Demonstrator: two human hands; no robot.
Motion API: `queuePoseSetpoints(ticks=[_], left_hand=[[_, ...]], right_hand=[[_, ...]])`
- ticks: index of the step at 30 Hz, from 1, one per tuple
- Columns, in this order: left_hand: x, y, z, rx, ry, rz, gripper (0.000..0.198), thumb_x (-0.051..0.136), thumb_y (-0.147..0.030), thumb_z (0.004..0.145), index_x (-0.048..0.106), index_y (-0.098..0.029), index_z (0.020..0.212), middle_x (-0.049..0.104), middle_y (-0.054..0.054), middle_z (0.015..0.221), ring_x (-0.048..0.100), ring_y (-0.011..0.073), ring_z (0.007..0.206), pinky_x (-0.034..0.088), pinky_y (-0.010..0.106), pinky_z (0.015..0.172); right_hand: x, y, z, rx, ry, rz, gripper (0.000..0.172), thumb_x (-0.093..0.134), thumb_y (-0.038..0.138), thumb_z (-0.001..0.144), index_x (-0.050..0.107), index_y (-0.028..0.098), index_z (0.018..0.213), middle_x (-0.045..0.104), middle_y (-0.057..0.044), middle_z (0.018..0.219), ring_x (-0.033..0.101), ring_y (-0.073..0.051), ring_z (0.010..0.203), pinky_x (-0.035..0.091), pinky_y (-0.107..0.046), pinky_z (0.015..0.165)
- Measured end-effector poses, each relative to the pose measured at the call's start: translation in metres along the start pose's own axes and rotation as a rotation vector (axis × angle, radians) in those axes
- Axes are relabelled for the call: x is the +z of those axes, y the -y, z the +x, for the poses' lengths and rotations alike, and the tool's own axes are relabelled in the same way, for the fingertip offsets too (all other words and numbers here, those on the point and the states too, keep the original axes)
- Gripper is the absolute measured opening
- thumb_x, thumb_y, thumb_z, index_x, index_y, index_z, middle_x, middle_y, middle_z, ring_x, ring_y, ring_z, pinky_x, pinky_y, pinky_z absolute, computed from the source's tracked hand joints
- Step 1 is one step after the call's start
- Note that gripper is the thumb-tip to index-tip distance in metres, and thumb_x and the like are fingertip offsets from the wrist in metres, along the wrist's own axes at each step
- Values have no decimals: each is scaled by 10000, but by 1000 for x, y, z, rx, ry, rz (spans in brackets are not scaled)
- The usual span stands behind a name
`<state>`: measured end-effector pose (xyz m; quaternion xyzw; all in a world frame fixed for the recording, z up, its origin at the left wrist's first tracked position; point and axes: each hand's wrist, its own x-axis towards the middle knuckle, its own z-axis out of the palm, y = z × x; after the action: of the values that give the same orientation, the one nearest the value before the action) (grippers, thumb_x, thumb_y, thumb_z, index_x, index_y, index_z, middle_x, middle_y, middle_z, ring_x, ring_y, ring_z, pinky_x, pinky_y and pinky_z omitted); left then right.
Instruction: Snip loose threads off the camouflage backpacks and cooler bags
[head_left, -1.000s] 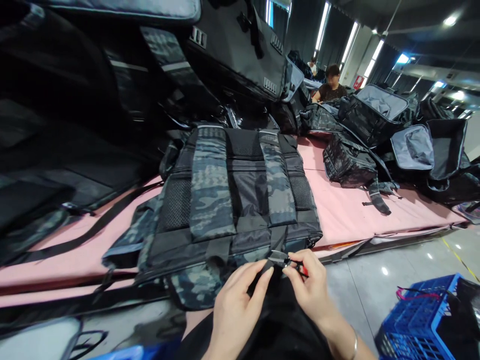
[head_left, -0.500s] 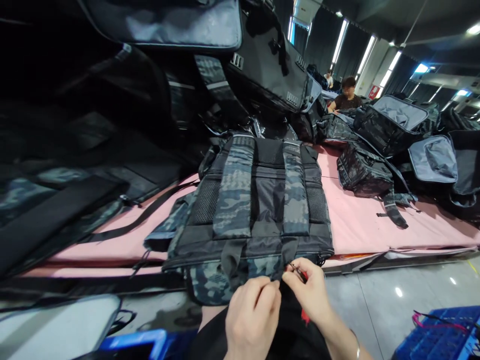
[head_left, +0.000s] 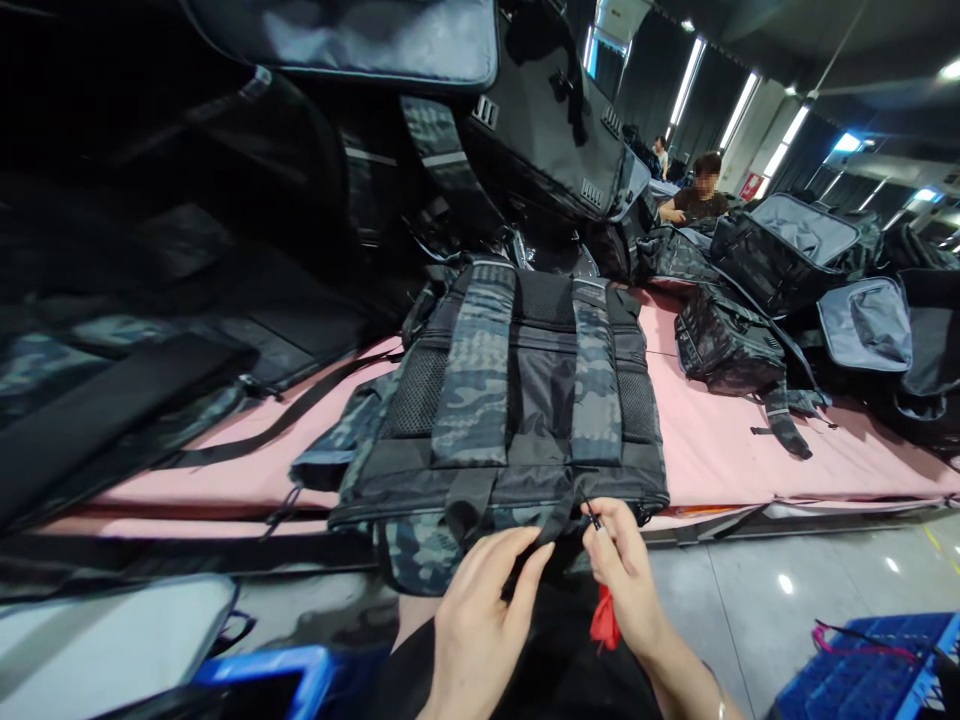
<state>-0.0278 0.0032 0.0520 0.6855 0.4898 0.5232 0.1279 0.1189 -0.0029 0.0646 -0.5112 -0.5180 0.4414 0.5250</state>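
The camouflage backpack lies flat on the pink table, back panel up, with its lower edge hanging over the table's near side just in front of us. At that edge a black webbing strap runs down from the right shoulder pad. Our left hand has its fingers stretched long and close together, narrowed on the strap's end as far as we can see. Our right hand is closed around a small tool, whose thin dark tip stands up from the fingers right at the bag's edge, while a red piece hangs below the palm.

Half a second ago both hands were bunched together on the strap end. Now they have drawn a little apart, the left fingers have lengthened, and the tool tip has risen to the seam. We judge that the work has shifted from the strap's end to the edge beside it.

Further out, a second backpack rests on the table, well apart. More bags are heaped behind and to the left. A seated person works in the distance, and a blue crate stands on the floor to our right.
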Motion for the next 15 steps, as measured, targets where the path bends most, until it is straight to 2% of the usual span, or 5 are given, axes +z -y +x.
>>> queuePoseSetpoints(ticks=[2,6,10,15], left_hand=[[2,-1,-1,3,-27,0,112,567,-266,844,624,-203,918,662,33,871,638,166,807,520,289,783],[6,-3,-1,27,-55,14,95,562,-236,846,619,-205,916,649,37,861,628,166,804,515,305,783],[6,-4,-2,59,-65,24,100,562,-221,845,618,-202,926,648,43,865,627,168,807,515,312,787],[6,-4,-2,62,-74,13,92,577,-216,831,630,-205,904,660,41,863,635,174,813,520,310,789]], right_hand=[[-9,4,-8,-93,-15,-175,227,446,386,926,512,199,1038,531,5,759,496,-111,643,422,-219,594],[-18,5,-14,-212,27,-397,146,561,275,861,544,192,980,566,16,677,501,-111,553,409,-214,520],[-15,4,-12,-322,-23,-501,159,590,251,833,570,196,981,636,-20,754,565,-130,583,451,-220,504],[-13,7,-8,-347,-34,-536,106,561,225,843,609,189,930,670,-34,777,614,-146,626,469,-232,528]])
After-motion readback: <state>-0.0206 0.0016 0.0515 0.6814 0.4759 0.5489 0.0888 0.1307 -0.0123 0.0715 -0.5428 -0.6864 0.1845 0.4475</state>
